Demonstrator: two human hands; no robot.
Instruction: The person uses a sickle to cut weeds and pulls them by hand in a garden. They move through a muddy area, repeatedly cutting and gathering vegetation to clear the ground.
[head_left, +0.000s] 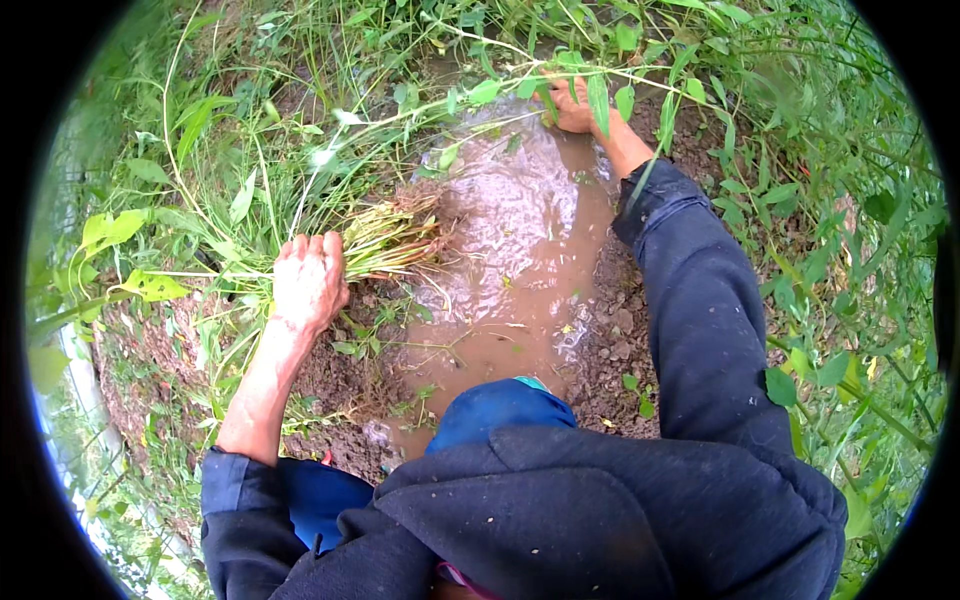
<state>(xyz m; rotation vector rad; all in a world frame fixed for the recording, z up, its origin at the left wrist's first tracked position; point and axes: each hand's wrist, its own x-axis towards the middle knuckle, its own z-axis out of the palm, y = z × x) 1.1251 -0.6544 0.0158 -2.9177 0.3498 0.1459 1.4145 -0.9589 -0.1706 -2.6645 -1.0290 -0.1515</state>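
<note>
My left hand (310,280) is wrapped round a bundle of uprooted leafy plants (385,237). Their pale green and reddish stems point right, with thin brown roots hanging over the water's edge, while the leaves spread out to the left. At the far end of a muddy puddle (515,240), my right hand (570,105) reaches down among green stems with its fingers curled. Leaves of a long trailing stem (650,78) partly cover that hand, so what its fingers hold is hidden.
Brown, cloddy soil (622,340) borders the puddle on both sides. Dense weeds and grass (835,190) surround it at the far side, left and right. A blue-clad knee (500,408) stands over the near end of the water. Broad leaves (110,235) hang close at the left.
</note>
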